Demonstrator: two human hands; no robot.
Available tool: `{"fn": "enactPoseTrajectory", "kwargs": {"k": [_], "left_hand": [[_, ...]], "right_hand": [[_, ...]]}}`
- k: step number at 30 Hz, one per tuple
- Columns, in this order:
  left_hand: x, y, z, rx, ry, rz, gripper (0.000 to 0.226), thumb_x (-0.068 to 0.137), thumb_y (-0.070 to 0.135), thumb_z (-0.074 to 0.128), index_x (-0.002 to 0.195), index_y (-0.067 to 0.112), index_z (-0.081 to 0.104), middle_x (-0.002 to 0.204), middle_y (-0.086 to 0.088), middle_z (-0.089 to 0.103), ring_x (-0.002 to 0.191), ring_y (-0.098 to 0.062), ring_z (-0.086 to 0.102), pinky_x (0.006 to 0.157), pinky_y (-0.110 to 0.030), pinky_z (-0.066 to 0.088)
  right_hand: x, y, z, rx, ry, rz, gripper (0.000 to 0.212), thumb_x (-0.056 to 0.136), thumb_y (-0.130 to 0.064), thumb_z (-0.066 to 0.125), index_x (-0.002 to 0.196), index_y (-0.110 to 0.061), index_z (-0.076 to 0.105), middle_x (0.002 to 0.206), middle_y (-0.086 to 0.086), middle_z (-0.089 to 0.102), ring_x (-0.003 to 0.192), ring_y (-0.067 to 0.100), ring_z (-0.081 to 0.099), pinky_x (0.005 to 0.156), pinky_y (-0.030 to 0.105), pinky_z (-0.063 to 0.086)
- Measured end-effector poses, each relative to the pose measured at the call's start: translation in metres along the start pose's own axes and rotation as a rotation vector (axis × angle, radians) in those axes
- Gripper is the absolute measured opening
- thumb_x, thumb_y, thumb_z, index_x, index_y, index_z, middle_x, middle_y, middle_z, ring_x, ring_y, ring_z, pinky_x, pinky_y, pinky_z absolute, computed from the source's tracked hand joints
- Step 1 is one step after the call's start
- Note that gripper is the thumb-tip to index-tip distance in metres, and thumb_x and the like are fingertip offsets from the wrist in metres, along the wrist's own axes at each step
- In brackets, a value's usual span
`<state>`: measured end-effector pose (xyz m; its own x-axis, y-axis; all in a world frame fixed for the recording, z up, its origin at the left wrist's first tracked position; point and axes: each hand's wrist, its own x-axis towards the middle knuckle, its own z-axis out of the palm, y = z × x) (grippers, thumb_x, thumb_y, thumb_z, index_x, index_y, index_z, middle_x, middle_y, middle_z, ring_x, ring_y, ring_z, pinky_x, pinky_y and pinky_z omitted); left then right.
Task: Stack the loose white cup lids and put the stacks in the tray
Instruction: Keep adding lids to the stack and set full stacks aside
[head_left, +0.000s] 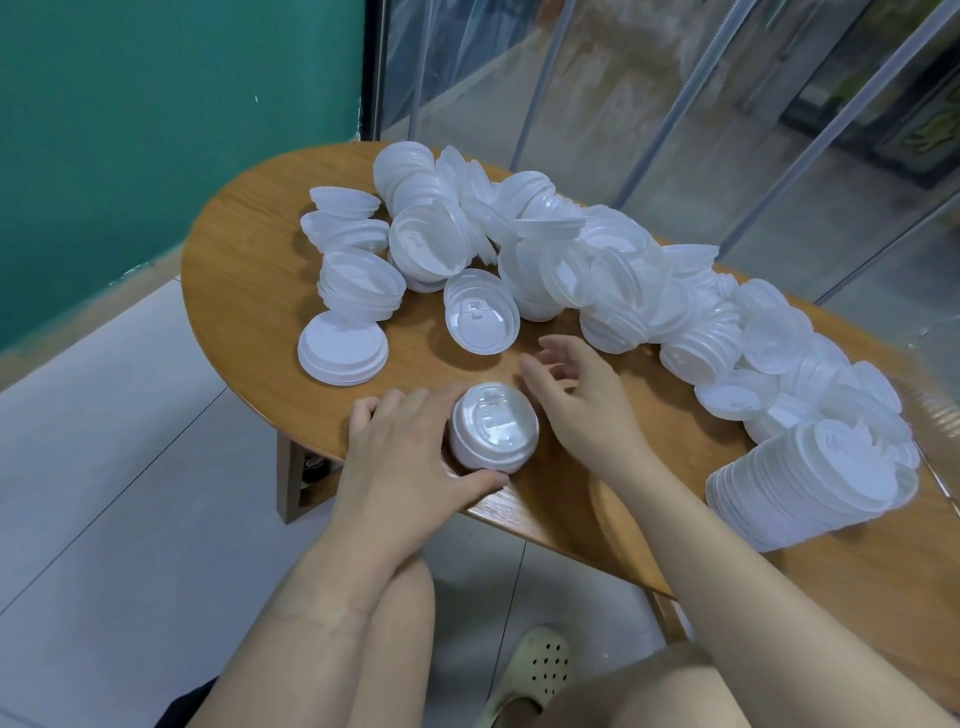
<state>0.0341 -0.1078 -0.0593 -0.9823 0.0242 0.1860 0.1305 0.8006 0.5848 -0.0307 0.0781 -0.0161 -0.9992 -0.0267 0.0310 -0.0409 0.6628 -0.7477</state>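
We see a short stack of white cup lids standing on the near edge of the wooden table, between the two hands. The left hand cups it from the left, thumb curled round its near base and fingers bent along its far side. The right hand sits just beside the stack on the right, fingers loosely bent and spread, gripping nothing; we cannot tell if it brushes the lids.

Behind lies a big heap of loose lids — tumbled over one another, so how many lie underneath is hidden. To the left, apart from the heap, a flat lid stack rests on the wood. At the right a long stack lying on its side sits on the table — beyond it, at the picture's edge, something clear is cut off and we cannot make it out.
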Motion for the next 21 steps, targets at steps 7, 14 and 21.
{"fn": "enactPoseTrajectory", "kwargs": {"k": [7,14,21], "left_hand": [[-0.001,-0.001,0.0,-0.061,0.031,-0.009,0.089,0.056,0.086,0.071,0.133,0.048,0.048,0.111,0.018,0.044,0.109,-0.004,0.039,0.095,-0.025,0.021],[0.0,-0.001,0.0,-0.021,0.031,-0.007,0.082,0.063,0.094,0.054,0.131,0.048,0.055,0.11,0.02,0.046,0.107,-0.005,0.042,0.095,-0.026,0.023],[0.0,0.0,0.0,-0.044,0.041,0.0,0.081,0.06,0.094,0.055,0.127,0.047,0.058,0.106,0.022,0.048,0.105,-0.005,0.044,0.093,-0.025,0.022]], "right_hand": [[0.059,-0.012,0.023,0.082,0.043,0.233,0.039,0.09,-0.041,0.074,0.108,-0.007,0.073,0.094,-0.003,0.072,0.089,0.013,0.065,0.074,0.026,0.046],[0.061,-0.014,0.013,0.127,0.06,0.301,0.016,0.092,-0.019,0.071,0.098,-0.005,0.077,0.081,0.003,0.07,0.067,0.008,0.056,0.055,0.016,0.044],[0.027,-0.002,-0.018,0.213,0.213,0.245,0.005,0.089,-0.019,0.069,0.089,-0.016,0.072,0.086,0.002,0.072,0.08,0.017,0.066,0.077,0.04,0.058]]}}
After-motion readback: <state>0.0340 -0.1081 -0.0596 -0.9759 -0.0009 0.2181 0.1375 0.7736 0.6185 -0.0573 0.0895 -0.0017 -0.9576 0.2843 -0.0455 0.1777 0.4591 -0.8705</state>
